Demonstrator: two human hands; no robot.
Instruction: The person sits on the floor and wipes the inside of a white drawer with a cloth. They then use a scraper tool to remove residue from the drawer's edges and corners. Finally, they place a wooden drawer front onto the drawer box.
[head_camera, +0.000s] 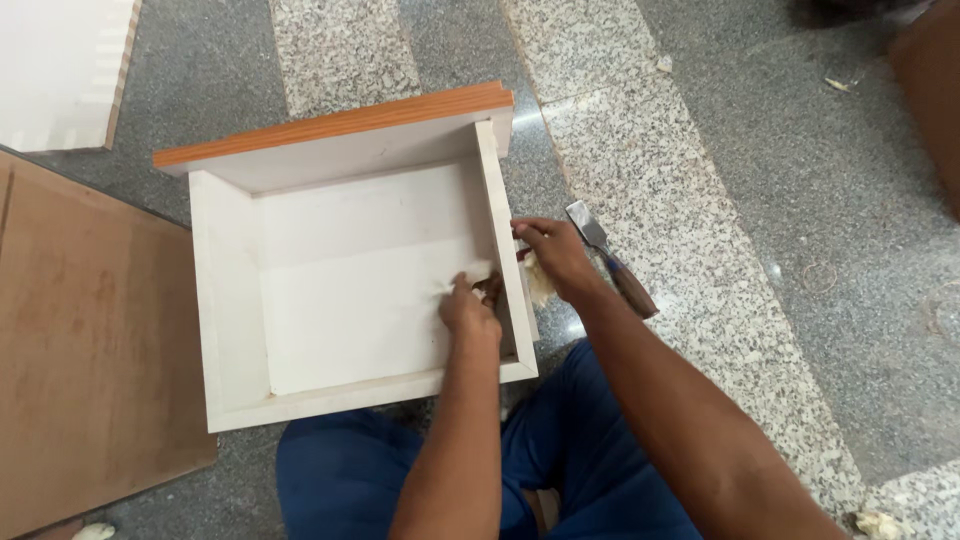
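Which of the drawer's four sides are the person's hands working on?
The right-hand side wall: the left hand rests inside against it, the right hand outside. The orange-edged front and the other walls are untouched.

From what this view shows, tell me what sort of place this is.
Probably a carpentry or furniture-fitting site: an open white drawer box on a granite floor, a chisel beside it, and a brown board alongside.

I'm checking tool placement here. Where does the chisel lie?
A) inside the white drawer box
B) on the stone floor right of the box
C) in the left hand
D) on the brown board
B: the chisel lies on the stone floor right of the drawer box, just beyond the right hand.
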